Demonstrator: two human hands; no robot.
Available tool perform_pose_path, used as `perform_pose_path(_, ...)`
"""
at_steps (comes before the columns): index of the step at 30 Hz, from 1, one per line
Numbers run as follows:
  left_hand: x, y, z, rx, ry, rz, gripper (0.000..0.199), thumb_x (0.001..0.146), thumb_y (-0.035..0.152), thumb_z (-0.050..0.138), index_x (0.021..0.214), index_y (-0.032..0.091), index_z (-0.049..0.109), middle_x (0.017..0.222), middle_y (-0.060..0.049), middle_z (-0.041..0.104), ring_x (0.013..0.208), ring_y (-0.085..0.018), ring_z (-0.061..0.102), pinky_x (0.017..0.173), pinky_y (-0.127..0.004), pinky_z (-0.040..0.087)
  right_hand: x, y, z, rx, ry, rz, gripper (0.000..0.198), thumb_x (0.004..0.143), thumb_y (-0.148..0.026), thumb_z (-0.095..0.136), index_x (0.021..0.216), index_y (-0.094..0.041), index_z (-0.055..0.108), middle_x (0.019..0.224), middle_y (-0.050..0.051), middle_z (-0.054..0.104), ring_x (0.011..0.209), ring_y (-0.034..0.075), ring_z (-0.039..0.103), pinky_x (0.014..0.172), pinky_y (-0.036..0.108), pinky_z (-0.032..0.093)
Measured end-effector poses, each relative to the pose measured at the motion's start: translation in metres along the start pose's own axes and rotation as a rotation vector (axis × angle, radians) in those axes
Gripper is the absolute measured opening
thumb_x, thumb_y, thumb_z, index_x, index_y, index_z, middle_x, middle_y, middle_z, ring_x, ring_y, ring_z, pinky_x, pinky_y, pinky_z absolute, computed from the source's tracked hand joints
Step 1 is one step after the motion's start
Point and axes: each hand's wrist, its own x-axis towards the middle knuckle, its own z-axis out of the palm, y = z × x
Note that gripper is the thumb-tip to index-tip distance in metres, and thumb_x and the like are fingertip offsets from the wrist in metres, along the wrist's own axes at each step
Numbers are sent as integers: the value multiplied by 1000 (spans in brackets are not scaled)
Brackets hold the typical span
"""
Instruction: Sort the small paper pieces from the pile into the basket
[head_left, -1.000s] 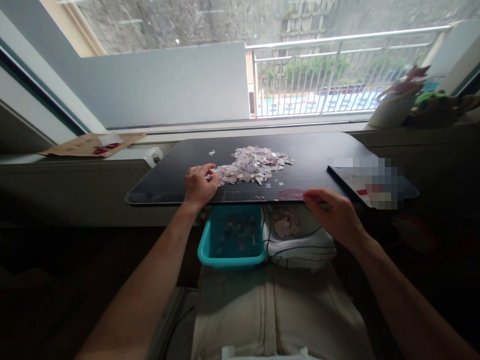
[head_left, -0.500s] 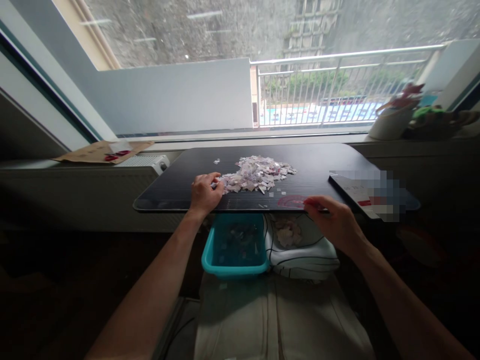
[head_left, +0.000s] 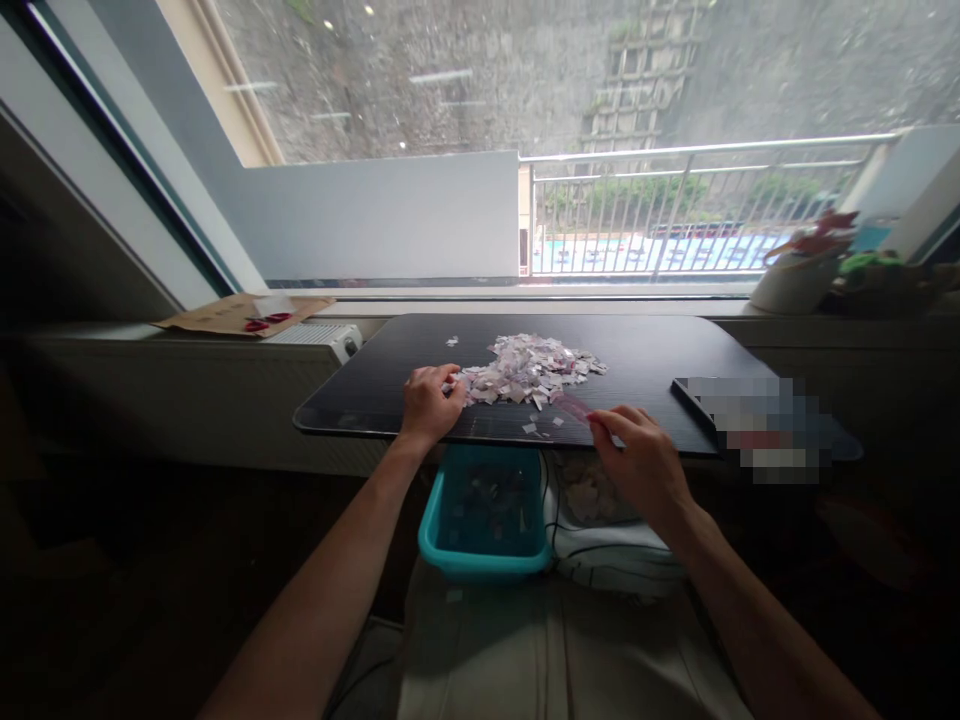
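Observation:
A heap of small pale paper-like pieces [head_left: 529,368], some tinged pink, lies on the black table [head_left: 637,345]. At the heap's left edge rests my left hand [head_left: 433,403], its fingers bent and the thumb apart from them, touching the nearest pieces. I see nothing clearly held in it. My right hand [head_left: 645,455] pinches the end of a pink see-through protractor [head_left: 571,406], whose far end reaches the heap's front right edge. Several loose pieces [head_left: 531,429] lie just in front of the heap, near the table's front edge.
Below the table edge, a turquoise basin [head_left: 484,568] with pieces inside sits at my lap, beside a white black-lined container [head_left: 622,550] with more pieces. A partly blurred flat box [head_left: 701,405] lies at right. Red scissors [head_left: 259,324] rest on brown paper [head_left: 202,318] at left.
My right hand has swung the protractor leftward and away from me, from the table's front edge to the heap. My left hand stays by the heap. The whole view has shifted slightly.

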Motion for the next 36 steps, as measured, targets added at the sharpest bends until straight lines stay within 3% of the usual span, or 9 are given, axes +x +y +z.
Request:
perform_pose_path(4,-1,0,0,0,0,3,24,75,27,51,93,18,64,82,-4,65,87,-21,54,83,-33,41,-3,0,-1,-35,-22,-7,21,85,-24,47,88,-18,67,81,5,64,81,20,53,72,30,41)
perform_pose_path(11,-2,1,0,2,2,-10,23,75,26,51,93,19,64,82,-4,65,88,-21,54,83,-33,41,-5,-32,7,119,-111,-107,23,88,-25,44,88,-18,66,83,5,63,79,18,53,71,28,42)
perform_pose_path(17,-3,1,0,6,-3,-13,23,75,26,51,94,20,63,83,-4,65,89,-22,53,82,-34,41,5,-28,13,146,-128,-109,22,87,-24,45,91,-18,66,85,5,63,81,19,53,70,29,42)
perform_pose_path(36,-3,4,-5,4,-14,-29,23,76,27,51,94,19,63,85,-6,64,91,-23,53,83,-36,41,-4,-36,12,336,-206,-201,22,89,-24,42,93,-20,64,85,6,62,79,17,53,69,28,44)
